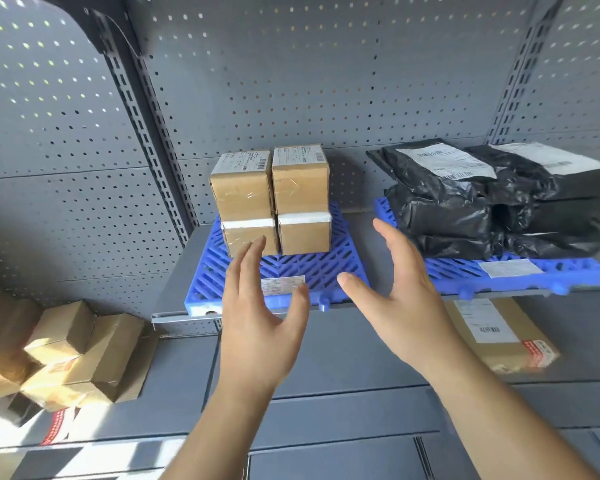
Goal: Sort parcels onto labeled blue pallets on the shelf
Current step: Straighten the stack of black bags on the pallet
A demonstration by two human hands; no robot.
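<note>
Several brown cardboard boxes [271, 199] stand stacked two high at the back of the left blue pallet [329, 268], which carries a white label [282, 285] at its front. Black plastic mailer bags [492, 199] are piled on the right blue pallet [465, 271], also labelled. My left hand [260, 313] and my right hand [395, 289] hover in front of the box stack, palms facing each other, fingers straight, holding nothing. Neither hand touches a box.
The pallets sit on a grey metal shelf [368, 237] with a perforated back panel. Below at the left lies a heap of brown boxes [80, 351]. A flat brown parcel [499, 334] with a white label lies under the shelf at the right.
</note>
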